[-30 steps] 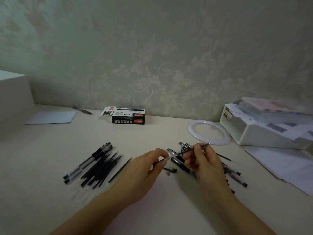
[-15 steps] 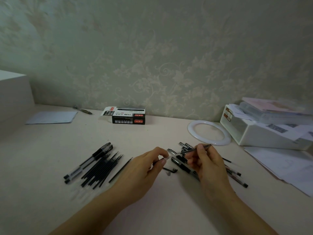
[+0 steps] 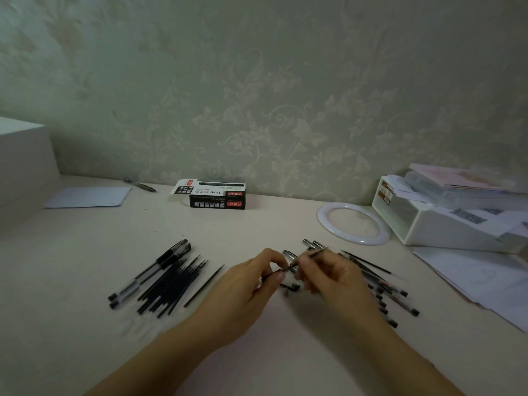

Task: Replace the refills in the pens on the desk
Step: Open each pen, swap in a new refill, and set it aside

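My left hand (image 3: 251, 284) and my right hand (image 3: 331, 277) meet over the middle of the desk. The right hand pinches a thin dark refill (image 3: 313, 254) that slants up to the right. My left hand's fingertips pinch a small pen part at the refill's lower end; what it is I cannot tell. A small black piece (image 3: 291, 287) lies on the desk just below the fingers. On the left lie several dark refills (image 3: 171, 284) beside two capped pens (image 3: 151, 270). Several pens (image 3: 385, 290) are heaped to the right, partly hidden by my right hand.
A black refill box (image 3: 217, 195) stands by the wall, with a loose pen (image 3: 141, 185) and a sheet of paper (image 3: 88, 197) to its left. A white ring (image 3: 353, 222), a white storage bin (image 3: 445, 221) and papers (image 3: 485, 281) are on the right.
My right hand has shifted left with the refill, so both hands now touch. The refill's lower end has come to my left fingertips.
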Available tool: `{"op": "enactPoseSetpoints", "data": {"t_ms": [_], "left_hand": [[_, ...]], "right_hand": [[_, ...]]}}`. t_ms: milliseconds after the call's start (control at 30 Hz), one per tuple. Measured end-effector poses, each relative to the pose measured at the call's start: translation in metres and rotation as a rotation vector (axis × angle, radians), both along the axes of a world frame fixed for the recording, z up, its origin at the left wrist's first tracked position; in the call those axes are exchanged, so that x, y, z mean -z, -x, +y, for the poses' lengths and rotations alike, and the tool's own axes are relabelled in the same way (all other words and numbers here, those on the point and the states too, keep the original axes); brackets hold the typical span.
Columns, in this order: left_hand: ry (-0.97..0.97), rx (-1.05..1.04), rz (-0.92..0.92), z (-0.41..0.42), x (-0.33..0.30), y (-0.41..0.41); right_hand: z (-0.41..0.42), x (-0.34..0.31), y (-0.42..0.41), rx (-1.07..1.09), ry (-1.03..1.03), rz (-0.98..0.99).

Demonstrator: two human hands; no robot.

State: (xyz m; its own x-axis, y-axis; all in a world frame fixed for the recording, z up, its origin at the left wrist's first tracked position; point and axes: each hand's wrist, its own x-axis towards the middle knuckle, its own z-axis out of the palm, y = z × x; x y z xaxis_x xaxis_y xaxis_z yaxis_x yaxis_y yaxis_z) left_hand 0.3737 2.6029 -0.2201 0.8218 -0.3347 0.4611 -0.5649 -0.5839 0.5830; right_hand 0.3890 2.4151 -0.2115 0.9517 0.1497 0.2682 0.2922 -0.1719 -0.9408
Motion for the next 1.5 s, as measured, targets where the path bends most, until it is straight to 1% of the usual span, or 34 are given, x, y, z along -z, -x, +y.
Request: {"op": "enactPoseSetpoints", "data": {"t_ms": [67, 133, 200, 333, 400, 467, 500, 633, 667, 733, 833, 1033, 1333, 1433, 1500], "left_hand": [[0.029, -0.004, 0.009, 0.001, 0.001, -0.001], [0.037, -0.023, 0.001, 0.002, 0.002, -0.003], [0.036, -0.036, -0.012, 0.003, 0.003, -0.005], [0.016, -0.029, -0.014, 0.004, 0.004, -0.005], [0.002, -0.021, -0.015, 0.003, 0.003, -0.005], [-0.016, -0.012, -0.025, 0.003, 0.002, -0.004], [-0.029, -0.013, -0.025, 0.003, 0.002, -0.004], [-0.071, -0.018, -0.005, 0.005, 0.003, -0.005], [-0.076, -0.012, -0.003, 0.004, 0.003, -0.004], [-0.083, 0.007, 0.003, 0.003, 0.002, -0.003], [-0.078, 0.038, 0.007, 0.003, 0.002, -0.001], [-0.018, 0.067, 0.027, 0.004, 0.001, -0.002], [-0.011, 0.024, 0.028, 0.004, 0.001, -0.002], [-0.018, 0.023, 0.016, 0.004, -0.002, -0.001], [-0.043, 0.033, -0.002, 0.003, -0.004, 0.0]], "right_hand": [[0.004, 0.0, 0.005, -0.053, 0.163, -0.044], [0.001, 0.004, 0.006, 0.002, 0.392, -0.178], [-0.001, 0.006, 0.005, 0.031, 0.556, -0.311], [0.0, 0.012, 0.001, -0.006, 0.675, -0.373], [0.0, 0.013, 0.0, -0.008, 0.701, -0.378], [-0.001, 0.013, 0.002, 0.002, 0.653, -0.359], [-0.001, 0.013, 0.002, 0.023, 0.59, -0.331], [-0.004, 0.007, -0.001, 0.121, 0.213, -0.133], [-0.004, 0.005, -0.002, 0.11, 0.141, -0.093], [-0.003, 0.004, -0.002, 0.055, 0.075, -0.047], [-0.002, 0.006, 0.0, -0.005, 0.069, -0.039], [-0.004, 0.004, -0.002, -0.01, 0.038, -0.043], [-0.002, 0.005, 0.0, -0.097, 0.006, -0.002], [-0.004, 0.005, -0.001, -0.111, 0.072, -0.006], [-0.004, 0.007, 0.0, -0.106, 0.181, -0.046]]}}
